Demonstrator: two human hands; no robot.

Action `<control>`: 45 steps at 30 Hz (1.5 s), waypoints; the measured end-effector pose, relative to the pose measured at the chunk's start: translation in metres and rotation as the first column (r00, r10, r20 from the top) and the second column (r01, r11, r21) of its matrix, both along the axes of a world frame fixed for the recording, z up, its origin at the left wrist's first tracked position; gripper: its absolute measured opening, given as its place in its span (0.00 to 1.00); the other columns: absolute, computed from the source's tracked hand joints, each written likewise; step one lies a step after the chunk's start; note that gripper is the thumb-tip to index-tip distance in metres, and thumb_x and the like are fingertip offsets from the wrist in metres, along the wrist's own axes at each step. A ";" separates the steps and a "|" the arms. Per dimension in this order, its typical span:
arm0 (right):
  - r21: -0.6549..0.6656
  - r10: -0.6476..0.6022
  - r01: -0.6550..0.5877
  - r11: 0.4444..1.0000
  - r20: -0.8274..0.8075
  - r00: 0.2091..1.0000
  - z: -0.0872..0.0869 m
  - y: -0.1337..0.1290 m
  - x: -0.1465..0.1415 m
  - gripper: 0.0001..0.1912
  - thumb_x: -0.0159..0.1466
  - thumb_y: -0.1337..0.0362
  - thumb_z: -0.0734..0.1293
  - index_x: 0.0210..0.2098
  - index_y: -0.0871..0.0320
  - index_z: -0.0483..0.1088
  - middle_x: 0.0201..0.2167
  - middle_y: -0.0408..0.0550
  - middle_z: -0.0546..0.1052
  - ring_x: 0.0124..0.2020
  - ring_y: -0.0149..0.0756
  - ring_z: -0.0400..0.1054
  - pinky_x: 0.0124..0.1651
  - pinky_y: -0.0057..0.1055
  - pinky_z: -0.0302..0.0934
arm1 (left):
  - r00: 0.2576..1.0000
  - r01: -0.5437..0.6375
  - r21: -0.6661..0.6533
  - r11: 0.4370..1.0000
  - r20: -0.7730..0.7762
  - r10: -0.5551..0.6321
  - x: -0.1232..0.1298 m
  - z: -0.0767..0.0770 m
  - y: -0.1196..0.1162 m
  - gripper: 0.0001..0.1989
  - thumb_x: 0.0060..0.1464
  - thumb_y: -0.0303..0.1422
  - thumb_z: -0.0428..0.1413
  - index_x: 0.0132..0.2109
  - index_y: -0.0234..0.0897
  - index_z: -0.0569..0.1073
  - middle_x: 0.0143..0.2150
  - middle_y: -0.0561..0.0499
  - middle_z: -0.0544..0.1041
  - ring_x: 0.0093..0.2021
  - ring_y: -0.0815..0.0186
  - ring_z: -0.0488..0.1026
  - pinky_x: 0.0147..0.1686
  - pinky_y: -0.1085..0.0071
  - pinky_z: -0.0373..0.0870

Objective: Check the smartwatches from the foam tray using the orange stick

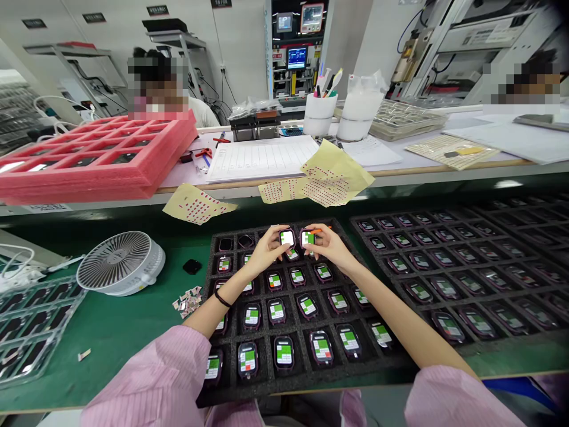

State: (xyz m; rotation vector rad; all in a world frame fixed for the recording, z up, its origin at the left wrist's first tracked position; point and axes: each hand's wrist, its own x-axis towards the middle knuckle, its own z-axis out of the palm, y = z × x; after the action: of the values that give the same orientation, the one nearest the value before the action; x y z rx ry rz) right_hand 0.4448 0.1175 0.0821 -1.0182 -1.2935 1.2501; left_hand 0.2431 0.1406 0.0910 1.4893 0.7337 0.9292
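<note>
A black foam tray (306, 376) lies on the green bench mat, its cells holding several smartwatch-like devices with lit green, white and red screens. My left hand (267, 250) is at the tray's far end, gripping one device (287, 238) by its edges. My right hand (326, 244) grips a second device (307, 238) right beside it. A thin orange item (320, 230) shows just beyond my right fingers, but I cannot tell what it is. The two devices nearly touch, and my fingers partly hide the cells beneath them.
A second foam tray (462, 279) of devices lies to the right. To the left stand a white fan (119, 263) and a clear tray (35, 326). Yellow sheets with red dots (198, 204) lie on the bench edge. A pink foam frame (93, 166) and co-workers are beyond.
</note>
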 end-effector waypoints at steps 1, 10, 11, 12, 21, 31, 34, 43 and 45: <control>0.002 -0.007 0.007 1.000 -0.001 1.000 0.000 0.000 0.000 0.23 0.50 0.60 0.75 0.42 0.53 0.65 0.36 0.44 0.72 0.24 0.32 0.71 0.18 0.24 0.59 | 1.000 -0.014 -0.008 1.000 -0.004 0.014 0.000 0.001 0.000 0.22 0.51 0.37 0.59 0.52 0.38 0.66 0.45 0.45 0.73 0.30 0.68 0.75 0.22 0.78 0.65; -0.036 -0.067 0.066 0.997 -0.035 0.997 0.000 0.001 0.002 0.14 0.56 0.52 0.69 0.35 0.54 0.69 0.23 0.41 0.70 0.16 0.30 0.66 0.15 0.27 0.56 | 0.998 -0.057 -0.080 0.995 -0.033 0.054 -0.001 0.009 -0.003 0.15 0.53 0.43 0.57 0.40 0.35 0.71 0.29 0.53 0.74 0.18 0.74 0.67 0.17 0.77 0.63; -0.038 -0.072 0.071 0.997 -0.031 0.997 0.000 0.001 0.002 0.14 0.56 0.52 0.70 0.35 0.54 0.69 0.23 0.40 0.70 0.15 0.30 0.66 0.15 0.27 0.55 | 0.998 -0.051 -0.086 0.995 -0.030 0.049 -0.001 0.009 -0.003 0.16 0.52 0.43 0.58 0.39 0.35 0.71 0.29 0.53 0.73 0.18 0.74 0.67 0.17 0.77 0.63; -0.040 -0.077 0.076 0.996 -0.024 0.997 0.000 0.001 0.002 0.14 0.56 0.52 0.70 0.34 0.54 0.69 0.23 0.40 0.70 0.15 0.30 0.66 0.15 0.27 0.54 | 0.999 -0.043 -0.088 0.995 -0.029 0.041 0.000 0.008 -0.003 0.16 0.51 0.43 0.59 0.39 0.35 0.71 0.29 0.53 0.73 0.18 0.75 0.66 0.16 0.77 0.63; -0.017 -0.002 0.002 1.000 0.014 1.000 0.000 -0.001 0.000 0.20 0.53 0.60 0.73 0.42 0.53 0.65 0.33 0.42 0.72 0.22 0.28 0.70 0.17 0.23 0.56 | 0.998 0.048 -0.042 0.998 -0.049 -0.050 -0.001 0.000 0.000 0.21 0.49 0.37 0.61 0.49 0.37 0.66 0.41 0.47 0.74 0.26 0.72 0.73 0.20 0.79 0.63; -0.022 0.054 -0.054 0.998 0.003 0.999 -0.001 0.000 0.001 0.19 0.56 0.59 0.71 0.45 0.54 0.65 0.37 0.45 0.71 0.26 0.32 0.72 0.19 0.24 0.58 | 0.999 -0.029 -0.061 0.998 -0.038 0.026 0.000 0.003 0.000 0.21 0.46 0.38 0.63 0.46 0.36 0.67 0.34 0.52 0.73 0.21 0.76 0.68 0.18 0.80 0.59; -0.037 0.018 -0.018 0.999 0.000 1.000 0.001 -0.001 0.001 0.16 0.58 0.56 0.69 0.44 0.55 0.66 0.32 0.43 0.71 0.24 0.32 0.71 0.19 0.25 0.57 | 0.997 -0.075 -0.076 0.994 -0.032 0.072 0.000 0.006 0.000 0.19 0.47 0.41 0.62 0.42 0.35 0.68 0.29 0.55 0.71 0.17 0.78 0.64 0.17 0.79 0.57; -0.067 -0.121 0.121 0.990 0.008 0.993 0.003 -0.001 0.000 0.15 0.54 0.54 0.72 0.34 0.55 0.68 0.21 0.37 0.68 0.13 0.25 0.61 0.14 0.24 0.46 | 0.992 -0.117 -0.119 0.986 -0.057 0.111 -0.001 0.009 -0.002 0.18 0.51 0.46 0.57 0.37 0.34 0.70 0.26 0.54 0.72 0.18 0.76 0.64 0.16 0.79 0.56; -0.075 -0.136 0.136 0.988 0.004 0.991 0.002 0.000 0.001 0.15 0.54 0.54 0.72 0.33 0.55 0.67 0.20 0.37 0.68 0.12 0.24 0.60 0.14 0.24 0.45 | 0.996 -0.085 -0.118 0.989 -0.037 0.081 -0.001 0.006 -0.001 0.17 0.53 0.45 0.56 0.41 0.35 0.71 0.28 0.52 0.73 0.19 0.74 0.66 0.16 0.79 0.57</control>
State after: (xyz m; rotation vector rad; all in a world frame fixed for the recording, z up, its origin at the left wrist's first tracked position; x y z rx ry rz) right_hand 0.4458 0.1174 0.0843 -1.1395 -1.1630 1.2023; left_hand 0.2425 0.1395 0.0975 1.3796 0.8651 0.9097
